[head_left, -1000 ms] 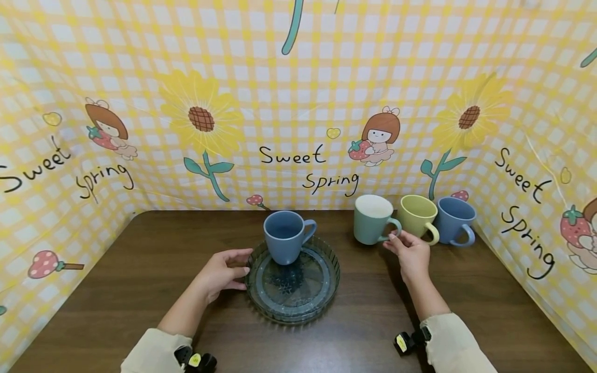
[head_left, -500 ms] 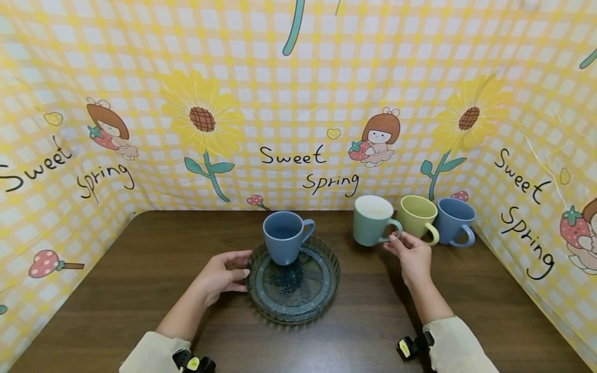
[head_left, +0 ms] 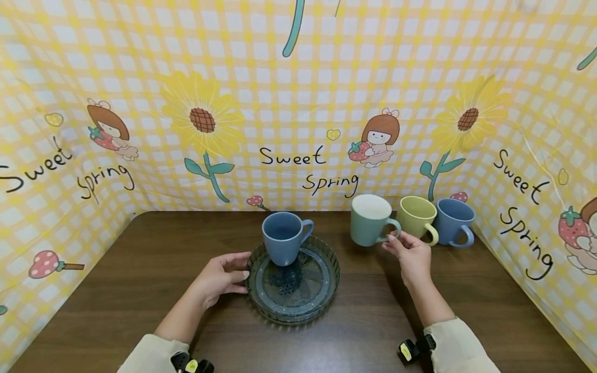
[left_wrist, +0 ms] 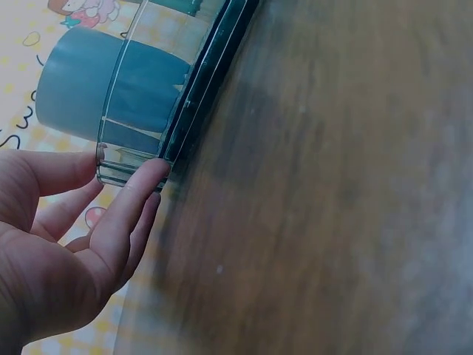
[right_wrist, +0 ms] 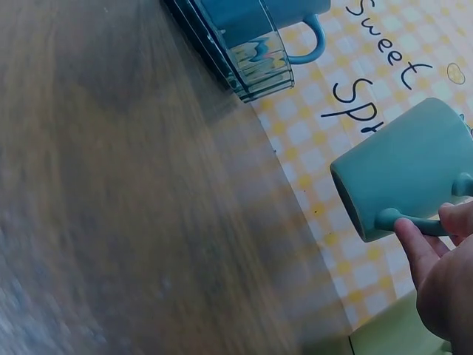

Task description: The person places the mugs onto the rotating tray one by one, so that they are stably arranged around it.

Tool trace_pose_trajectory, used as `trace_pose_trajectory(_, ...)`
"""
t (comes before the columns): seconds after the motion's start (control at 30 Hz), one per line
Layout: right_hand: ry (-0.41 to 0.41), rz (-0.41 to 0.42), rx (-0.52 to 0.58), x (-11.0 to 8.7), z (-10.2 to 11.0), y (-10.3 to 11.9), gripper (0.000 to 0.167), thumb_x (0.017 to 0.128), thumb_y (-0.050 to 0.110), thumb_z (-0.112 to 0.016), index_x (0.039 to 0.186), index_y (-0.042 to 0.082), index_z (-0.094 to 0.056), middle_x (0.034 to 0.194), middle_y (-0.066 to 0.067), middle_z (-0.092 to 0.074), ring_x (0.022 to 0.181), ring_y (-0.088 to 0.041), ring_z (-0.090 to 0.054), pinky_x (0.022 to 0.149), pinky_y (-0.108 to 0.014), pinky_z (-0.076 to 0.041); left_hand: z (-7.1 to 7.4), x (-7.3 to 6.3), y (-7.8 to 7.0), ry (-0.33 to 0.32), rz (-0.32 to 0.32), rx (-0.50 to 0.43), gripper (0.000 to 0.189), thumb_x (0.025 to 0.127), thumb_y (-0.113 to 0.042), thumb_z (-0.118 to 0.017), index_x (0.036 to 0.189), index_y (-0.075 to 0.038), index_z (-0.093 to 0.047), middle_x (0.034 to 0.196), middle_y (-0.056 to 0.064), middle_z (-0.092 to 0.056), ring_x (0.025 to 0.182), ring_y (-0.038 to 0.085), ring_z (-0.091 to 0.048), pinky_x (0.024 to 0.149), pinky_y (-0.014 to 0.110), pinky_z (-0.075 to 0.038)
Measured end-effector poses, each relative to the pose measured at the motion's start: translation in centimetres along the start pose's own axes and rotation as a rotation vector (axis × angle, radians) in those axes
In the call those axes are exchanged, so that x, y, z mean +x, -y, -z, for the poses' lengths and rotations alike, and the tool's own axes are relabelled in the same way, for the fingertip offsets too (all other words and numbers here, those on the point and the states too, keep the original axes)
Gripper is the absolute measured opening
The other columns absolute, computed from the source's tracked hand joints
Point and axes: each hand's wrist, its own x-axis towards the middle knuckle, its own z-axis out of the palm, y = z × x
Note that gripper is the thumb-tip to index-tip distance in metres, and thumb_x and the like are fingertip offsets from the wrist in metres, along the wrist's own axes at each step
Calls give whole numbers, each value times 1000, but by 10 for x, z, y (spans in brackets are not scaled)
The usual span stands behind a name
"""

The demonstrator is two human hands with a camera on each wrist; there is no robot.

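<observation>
Yellow-checked cloth (head_left: 280,103) backs the bench (head_left: 140,274), where one blue mug (head_left: 281,242) seems done in the glass dish (head_left: 298,300), which the left hand (head_left: 220,277) touches, fingers spread, the right hand (head_left: 414,259) pinches the green mug (head_left: 368,225) near the far edge, and the lime mug (head_left: 415,220) and second blue mug (head_left: 451,223) remain far right.

The green mug (head_left: 367,228), lime mug (head_left: 417,210) and blue mugs (head_left: 281,243) look like smooth, hard china with a soft, dull shine, the round dish (head_left: 311,292) is glossy, bumpy-edged and see-through like glass, the tabletop (head_left: 140,269) looks like smooth, slightly shiny wood, and the checked backdrop (head_left: 289,103) is creased cloth.
</observation>
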Motion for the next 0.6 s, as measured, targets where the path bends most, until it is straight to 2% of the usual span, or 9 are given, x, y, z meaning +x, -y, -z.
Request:
trace_pose_trajectory(0.07, 5, 2, 2, -1, 0, 1, 17, 88, -13, -63, 100, -24, -58, 74, -5, -69, 63, -16, -68, 68, -31, -59, 0, 0, 0, -10, 7, -7, 55, 91, 5, -62, 143, 4, -44, 137, 30, -45, 101, 26, -61, 74, 43, -59)
trace_pose_trajectory(0.13, 9, 4, 4, -2, -1, 1, 16, 88, -13, -63, 99, -23, -59, 74, -5, -69, 63, -16, -68, 68, -31, -59, -1, -1, -1, 0, 3, -5, 55, 92, 4, -61, 144, 4, -42, 138, 31, -44, 102, 26, -60, 74, 43, -59)
trace_pose_trajectory(0.23, 14, 2, 11, -3, -1, 2, 5, 88, -13, -63, 89, -11, -68, 75, -6, -69, 63, -16, -68, 68, -31, -59, -1, -2, -2, 7, -2, -7, 56, 92, 4, -62, 144, 5, -42, 139, 32, -42, 102, 27, -60, 74, 43, -59)
trace_pose_trajectory(0.33, 17, -1, 15, -4, -1, 2, 19, 88, -13, -63, 79, 3, -71, 75, -7, -69, 63, -16, -69, 68, -31, -59, -2, -3, -2, 13, -3, -5, 56, 92, 4, -61, 144, 5, -41, 139, 32, -41, 103, 27, -60, 74, 44, -59)
trace_pose_trajectory(0.5, 26, 8, 16, -5, -1, 3, 7, 88, -12, -63, 86, -7, -68, 75, -7, -69, 63, -16, -69, 67, -30, -59, -1, -2, -2, 0, 5, -5, 55, 92, 5, -61, 143, 5, -42, 138, 31, -43, 102, 27, -60, 73, 43, -59)
trace_pose_trajectory(0.6, 30, 11, 16, -6, -1, 3, 10, 88, -12, -63, 85, -4, -69, 75, -7, -69, 63, -16, -69, 67, -30, -59, -1, -2, -1, 1, 3, 0, 55, 92, 5, -60, 143, 6, -42, 137, 31, -43, 102, 27, -60, 74, 43, -59)
